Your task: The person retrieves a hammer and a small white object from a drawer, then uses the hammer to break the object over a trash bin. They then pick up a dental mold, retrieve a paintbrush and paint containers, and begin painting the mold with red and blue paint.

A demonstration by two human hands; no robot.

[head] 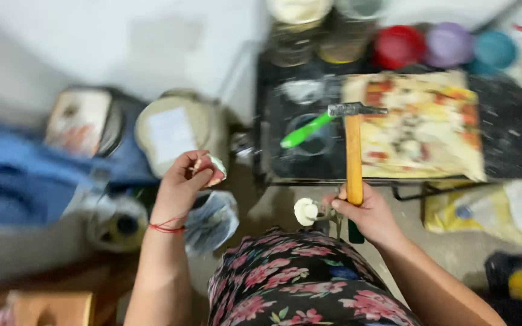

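dark counter (509, 145) is carrying a patterned tile. right hand (367, 214) is gripping a wooden-handled steel hammer (354, 151) low on its stiff, head-heavy shaft; left hand (183, 181) is pinching a small pink-white ceramic shard (212, 169), likely brittle, sharp-edged.

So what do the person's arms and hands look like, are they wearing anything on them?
Both arms are bare, with no sleeves and no gloves. The left hand has a thin red thread bracelet tied round its wrist. The right hand shows nothing on its wrist. The picture is too blurred to tell rings or nail polish.
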